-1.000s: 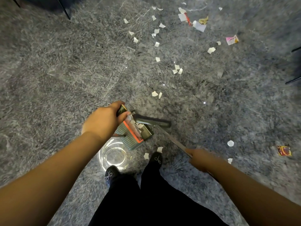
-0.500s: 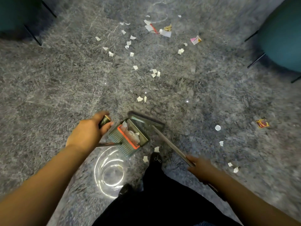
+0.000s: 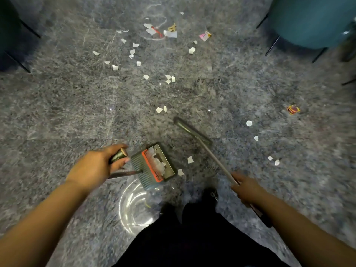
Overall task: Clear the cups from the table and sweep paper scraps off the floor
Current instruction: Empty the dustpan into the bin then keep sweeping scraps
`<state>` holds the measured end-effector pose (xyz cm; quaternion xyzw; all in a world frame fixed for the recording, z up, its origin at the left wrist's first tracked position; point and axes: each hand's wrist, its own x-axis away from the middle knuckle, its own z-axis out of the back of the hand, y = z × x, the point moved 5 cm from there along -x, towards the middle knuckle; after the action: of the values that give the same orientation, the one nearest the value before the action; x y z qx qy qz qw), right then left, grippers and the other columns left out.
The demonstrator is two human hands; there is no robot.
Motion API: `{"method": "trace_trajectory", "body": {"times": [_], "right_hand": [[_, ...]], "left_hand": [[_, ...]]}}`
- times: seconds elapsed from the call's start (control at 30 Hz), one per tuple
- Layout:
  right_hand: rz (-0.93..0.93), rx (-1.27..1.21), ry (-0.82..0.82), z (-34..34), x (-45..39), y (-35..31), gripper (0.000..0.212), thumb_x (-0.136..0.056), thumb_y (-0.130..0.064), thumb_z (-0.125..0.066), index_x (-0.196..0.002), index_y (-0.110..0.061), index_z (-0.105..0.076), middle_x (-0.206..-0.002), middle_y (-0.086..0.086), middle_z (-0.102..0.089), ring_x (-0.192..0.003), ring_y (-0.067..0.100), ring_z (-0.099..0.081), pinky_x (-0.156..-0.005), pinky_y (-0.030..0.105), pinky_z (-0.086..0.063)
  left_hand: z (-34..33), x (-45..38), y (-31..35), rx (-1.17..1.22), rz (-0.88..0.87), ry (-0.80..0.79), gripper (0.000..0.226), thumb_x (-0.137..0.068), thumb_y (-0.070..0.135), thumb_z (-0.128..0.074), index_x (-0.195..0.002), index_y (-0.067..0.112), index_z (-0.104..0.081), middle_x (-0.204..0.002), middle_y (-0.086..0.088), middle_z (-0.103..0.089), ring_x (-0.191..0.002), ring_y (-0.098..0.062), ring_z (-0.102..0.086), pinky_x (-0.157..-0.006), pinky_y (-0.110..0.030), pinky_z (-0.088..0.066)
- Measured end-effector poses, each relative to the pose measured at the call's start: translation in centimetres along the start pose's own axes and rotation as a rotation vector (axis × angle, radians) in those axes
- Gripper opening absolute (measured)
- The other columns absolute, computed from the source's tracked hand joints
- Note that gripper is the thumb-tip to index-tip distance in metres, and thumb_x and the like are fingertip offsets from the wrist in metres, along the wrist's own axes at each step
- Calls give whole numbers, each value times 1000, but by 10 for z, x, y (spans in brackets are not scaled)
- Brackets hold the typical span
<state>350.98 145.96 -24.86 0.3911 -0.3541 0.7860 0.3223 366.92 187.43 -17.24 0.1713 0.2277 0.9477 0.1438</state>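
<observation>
Left hand [image 3: 96, 166] clamped on dustpan [image 3: 154, 166] handle, near centre; right hand [image 3: 248, 189] wrapped round broom [image 3: 194, 132] shaft. Paper scraps [image 3: 154, 54] strewn far and right. Likely trouble: dustpan tipped, caught scraps spilled; brisk strokes scattering loose scraps wider.

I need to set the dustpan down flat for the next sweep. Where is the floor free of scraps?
Bare floor lies left of the dustpan, beyond the left hand, and between the broom head and the red wrapper. Crowded: paper scraps ahead, thickest near the teal chair.
</observation>
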Motion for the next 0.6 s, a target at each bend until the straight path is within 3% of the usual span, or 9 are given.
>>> {"method": "trace_trajectory", "body": {"times": [0.17,0.33,0.4,0.47,0.6], "right_hand": [[-65,49,27,-15,17,20,18,-97,-12,-50,-115,-9,-54,-69,9,-49,-51,20,-48,-43,26,-39],[-134,71,-11,-27,9,29,7,-98,-9,-48,-94,-6,-53,-68,11,-50,-52,22,-48,-48,29,-39],[-167,131,-32,-34,-1,29,16,-96,-6,-49,-81,-9,-50,-69,9,-50,-54,20,-48,-52,29,-42],[-195,202,-16,-41,-8,27,25,-95,-9,-50,-71,-15,-45,-70,3,-47,-58,14,-45,-59,25,-43],[-183,212,-67,-63,-12,20,32,-97,-18,-47,-66,-21,-40,-68,-1,-47,-56,9,-44,-51,17,-38]], "left_hand": [[-22,7,8,-107,-83,-95,68,-76,75,-35,-135,44,-48,-98,1,-73,-84,-22,-68,-67,-30,-50],[-46,2,26,-181,-87,-124,54,-90,64,-44,-139,43,-45,-103,0,-71,-85,-21,-66,-61,-26,-38],[-50,-7,30,-155,-72,-125,54,-90,64,-44,-140,42,-44,-102,2,-71,-78,-17,-65,-58,-25,-42],[-53,-16,32,-144,-70,-130,53,-92,62,-45,-140,41,-43,-103,1,-71,-83,-19,-66,-63,-28,-48],[-56,-22,33,-173,-79,-111,53,-92,62,-45,-140,40,-42,-104,-2,-70,-90,-25,-65,-69,-33,-51]]}}
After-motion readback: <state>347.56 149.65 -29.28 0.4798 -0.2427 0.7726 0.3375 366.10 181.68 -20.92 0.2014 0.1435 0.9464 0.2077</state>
